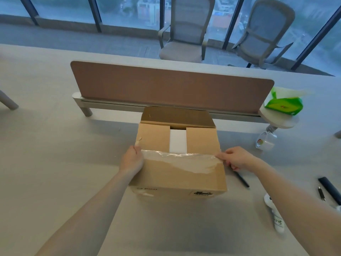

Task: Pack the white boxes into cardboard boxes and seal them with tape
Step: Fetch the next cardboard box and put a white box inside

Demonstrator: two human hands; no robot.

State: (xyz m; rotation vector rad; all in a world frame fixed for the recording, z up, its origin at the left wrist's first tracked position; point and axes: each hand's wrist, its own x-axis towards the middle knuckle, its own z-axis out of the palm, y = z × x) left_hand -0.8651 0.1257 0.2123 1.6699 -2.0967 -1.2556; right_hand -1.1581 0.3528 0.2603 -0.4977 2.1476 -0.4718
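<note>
A brown cardboard box (178, 174) stands on the table in front of me. Its two side flaps are folded in, and a white box (178, 140) shows in the gap between them. The far flap (177, 116) stands up. The near flap is folded over the top with a strip of clear tape (179, 158) along its edge. My left hand (132, 159) grips the left end of the tape at the box's left edge. My right hand (238, 158) pinches the right end of the tape at the right corner.
A roll of clear tape (265, 140) lies at the right beside a round stand holding a green tissue pack (284, 105). Pens (241, 179) and a dark case (330, 189) lie at the right. A brown desk divider (171, 87) stands behind the box. Two chairs are beyond the table.
</note>
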